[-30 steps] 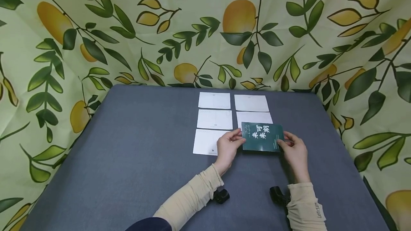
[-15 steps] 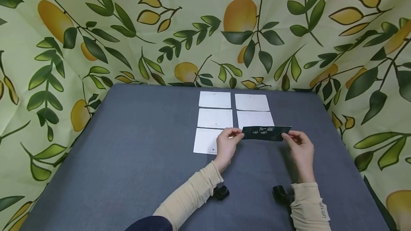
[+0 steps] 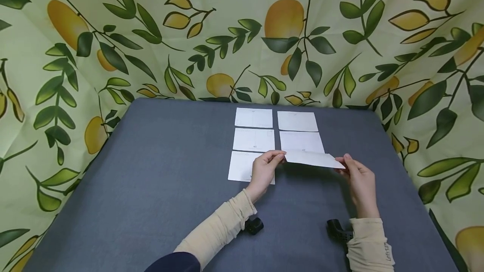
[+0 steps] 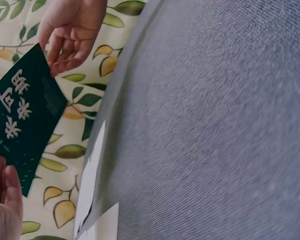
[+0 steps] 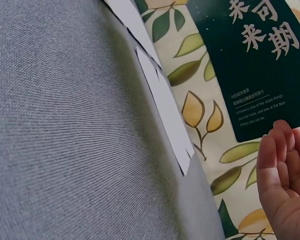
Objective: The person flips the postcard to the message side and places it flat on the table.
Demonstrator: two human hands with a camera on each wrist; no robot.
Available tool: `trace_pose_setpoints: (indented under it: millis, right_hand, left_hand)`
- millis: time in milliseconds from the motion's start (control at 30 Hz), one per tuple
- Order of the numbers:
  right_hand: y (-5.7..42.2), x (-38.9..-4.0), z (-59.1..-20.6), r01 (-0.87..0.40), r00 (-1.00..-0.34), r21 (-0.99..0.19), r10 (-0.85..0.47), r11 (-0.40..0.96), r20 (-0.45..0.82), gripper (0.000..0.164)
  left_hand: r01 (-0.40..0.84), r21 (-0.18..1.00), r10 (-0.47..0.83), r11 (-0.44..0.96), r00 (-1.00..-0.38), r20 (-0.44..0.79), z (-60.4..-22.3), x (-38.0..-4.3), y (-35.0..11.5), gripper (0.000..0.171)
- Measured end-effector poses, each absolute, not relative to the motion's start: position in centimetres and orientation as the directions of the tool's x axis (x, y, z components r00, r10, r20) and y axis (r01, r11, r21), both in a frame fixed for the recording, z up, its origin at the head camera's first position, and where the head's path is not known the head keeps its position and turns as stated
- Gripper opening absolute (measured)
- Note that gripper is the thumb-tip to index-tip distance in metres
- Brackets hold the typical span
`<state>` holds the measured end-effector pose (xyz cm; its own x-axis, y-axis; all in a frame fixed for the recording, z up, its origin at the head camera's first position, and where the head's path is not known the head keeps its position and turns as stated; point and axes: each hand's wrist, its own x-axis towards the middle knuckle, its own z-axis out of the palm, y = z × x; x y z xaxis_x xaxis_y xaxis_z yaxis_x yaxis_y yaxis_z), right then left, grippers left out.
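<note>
Both hands hold one postcard [image 3: 314, 159] just above the table, its white side facing up in the head view. My left hand [image 3: 263, 171] pinches its left end, and my right hand [image 3: 361, 184] pinches its right end. The wrist views show the postcard's dark green face [image 4: 27, 120] with white Chinese characters; small print lies near the corner by the right fingers [image 5: 282, 127]. Beneath and beyond, white postcards lie in two columns. The front-left postcard [image 3: 242, 165] is partly hidden by my left hand; the held card overlaps the near edge of a right-column postcard [image 3: 301, 141].
The grey cloth-covered table [image 3: 170, 179] ends against a leaf-and-fruit patterned curtain [image 3: 227, 45]. Farther back lie a left postcard [image 3: 253, 117], one in front of it [image 3: 253, 139], and a right one [image 3: 298, 121]. Black wrist devices show at the left [image 3: 254, 226] and right [image 3: 339, 231] sleeves.
The postcard has been turned over in the hands: its green face showed upward before, now its white side does. The right hand has shifted slightly right.
</note>
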<state>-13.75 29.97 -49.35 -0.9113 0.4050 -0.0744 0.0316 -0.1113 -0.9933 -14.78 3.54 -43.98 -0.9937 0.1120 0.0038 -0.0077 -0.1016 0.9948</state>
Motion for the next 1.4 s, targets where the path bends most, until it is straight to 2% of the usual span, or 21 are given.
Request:
trace_pose_setpoints:
  millis: [167, 333, 533, 767, 967, 1400]
  right_hand:
    - [30.2, -14.0, -49.6, 0.011, -0.901, -0.995, 0.430, -0.098, -0.052, 0.036]
    - [30.4, -14.3, -50.2, 0.054, -0.872, -0.998, 0.485, -0.028, -0.061, 0.034]
    - [30.3, -14.5, -50.8, 0.143, -0.860, -0.980, 0.507, 0.140, -0.054, 0.041]
    - [28.9, -13.4, -48.1, 0.250, -0.919, -0.861, 0.388, 0.444, -0.067, 0.044]
    - [27.3, -12.3, -44.7, 0.258, -0.952, -0.765, 0.291, 0.591, -0.096, 0.037]
    - [27.1, -12.3, -45.1, 0.254, -0.966, -0.610, 0.162, 0.750, -0.203, 0.036]
  left_hand:
    - [-0.015, 0.999, 0.129, -0.046, -0.992, -0.009, -45.1, -15.3, 3.5, 0.020]
    - [-0.004, 1.000, 0.150, 0.005, -0.989, -0.005, -45.0, -15.2, 3.3, 0.018]
    - [0.015, 0.996, 0.181, 0.091, -0.984, -0.002, -45.3, -15.3, 3.1, 0.014]
    - [0.174, 0.916, 0.268, 0.363, -0.960, 0.077, -45.2, -15.2, 3.2, 0.019]
    - [0.296, 0.777, 0.343, 0.556, -0.933, 0.110, -45.3, -15.2, 3.6, 0.023]
    - [0.399, 0.602, 0.464, 0.692, -0.884, 0.051, -45.6, -15.2, 4.4, 0.021]
